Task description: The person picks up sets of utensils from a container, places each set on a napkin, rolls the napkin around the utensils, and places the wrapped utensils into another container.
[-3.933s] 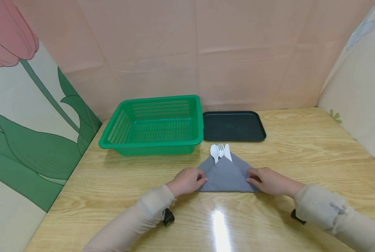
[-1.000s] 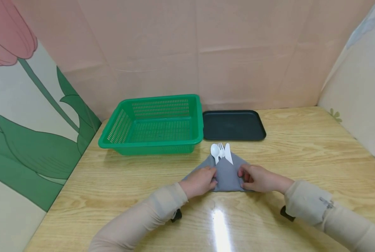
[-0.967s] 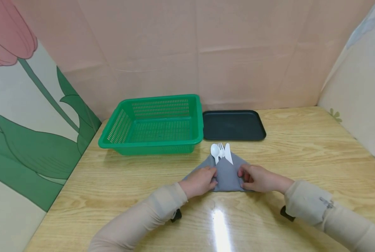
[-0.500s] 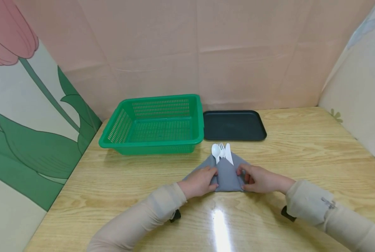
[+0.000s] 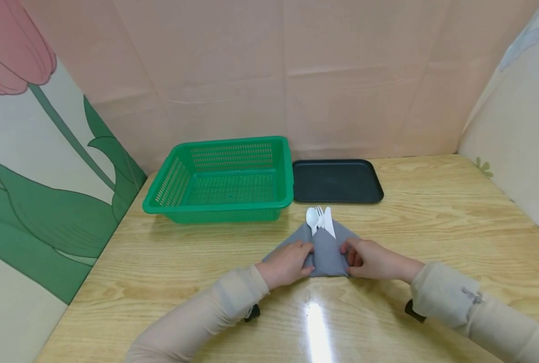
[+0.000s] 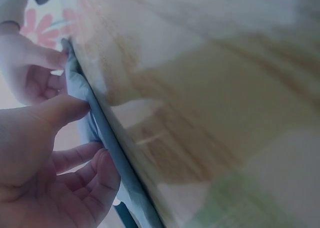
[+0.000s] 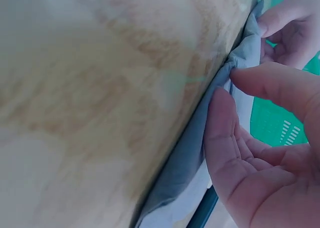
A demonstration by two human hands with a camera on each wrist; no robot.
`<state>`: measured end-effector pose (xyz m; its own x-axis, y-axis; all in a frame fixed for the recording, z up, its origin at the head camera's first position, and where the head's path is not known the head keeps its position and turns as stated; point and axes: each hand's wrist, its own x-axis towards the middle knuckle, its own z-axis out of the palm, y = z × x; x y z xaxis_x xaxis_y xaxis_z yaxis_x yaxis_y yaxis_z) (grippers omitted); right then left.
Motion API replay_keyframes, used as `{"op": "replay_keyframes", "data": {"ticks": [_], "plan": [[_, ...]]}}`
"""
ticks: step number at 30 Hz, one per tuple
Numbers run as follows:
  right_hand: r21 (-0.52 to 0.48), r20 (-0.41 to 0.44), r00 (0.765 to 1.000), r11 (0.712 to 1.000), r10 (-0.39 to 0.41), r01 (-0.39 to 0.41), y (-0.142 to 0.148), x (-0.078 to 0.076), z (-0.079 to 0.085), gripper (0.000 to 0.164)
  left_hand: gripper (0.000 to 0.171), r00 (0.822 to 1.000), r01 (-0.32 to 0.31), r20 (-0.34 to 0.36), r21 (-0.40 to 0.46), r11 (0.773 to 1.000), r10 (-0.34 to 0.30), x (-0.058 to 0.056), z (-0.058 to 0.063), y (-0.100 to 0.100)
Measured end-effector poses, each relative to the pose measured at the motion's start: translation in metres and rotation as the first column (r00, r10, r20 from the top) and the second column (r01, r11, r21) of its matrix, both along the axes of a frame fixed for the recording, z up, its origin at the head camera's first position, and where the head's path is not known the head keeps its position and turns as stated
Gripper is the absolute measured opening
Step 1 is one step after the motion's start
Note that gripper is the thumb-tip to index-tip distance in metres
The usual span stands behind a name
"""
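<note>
A grey cloth napkin (image 5: 327, 256) lies folded on the table, its front layer drawn into a narrow pocket. From its top stick out a white spoon (image 5: 312, 218), a white fork (image 5: 320, 216) and a white knife (image 5: 329, 222); their lower ends are hidden in the cloth. My left hand (image 5: 287, 263) pinches the left side of the pocket, thumb at the near edge in the left wrist view. On the other side my right hand (image 5: 373, 259) pinches the cloth with thumb and fingers, and the fold bunches by that thumb in the right wrist view.
Behind and to the left stands a green perforated basket (image 5: 224, 207) with nothing in it. Beside it a black tray (image 5: 337, 181) lies against the back wall, just beyond the cutlery. The wooden table (image 5: 451, 212) extends to both sides.
Since the oldest frame both hands have moved inward, narrowing the napkin's front layer. In the last second the left side and the spoon have shifted slightly right; the hands barely move.
</note>
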<state>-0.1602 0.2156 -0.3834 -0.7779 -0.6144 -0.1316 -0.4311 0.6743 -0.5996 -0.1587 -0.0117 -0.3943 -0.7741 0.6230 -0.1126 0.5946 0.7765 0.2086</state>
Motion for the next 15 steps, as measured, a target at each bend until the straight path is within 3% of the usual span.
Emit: {"op": "replay_keyframes", "data": {"ticks": [6, 15], "plan": [[0.010, -0.046, 0.998, 0.999, 0.053, -0.053, 0.0008, -0.0006, -0.0028, 0.031, 0.040, 1.000, 0.007, -0.016, 0.007, 1.000, -0.007, 0.0017, -0.0003, -0.0007], [0.011, -0.022, 0.999, 0.999, 0.040, -0.040, 0.0008, 0.0000, -0.0018, 0.033, 0.046, 1.000, 0.002, -0.007, -0.029, 1.000, -0.002, 0.0039, 0.0017, 0.0017]]}}
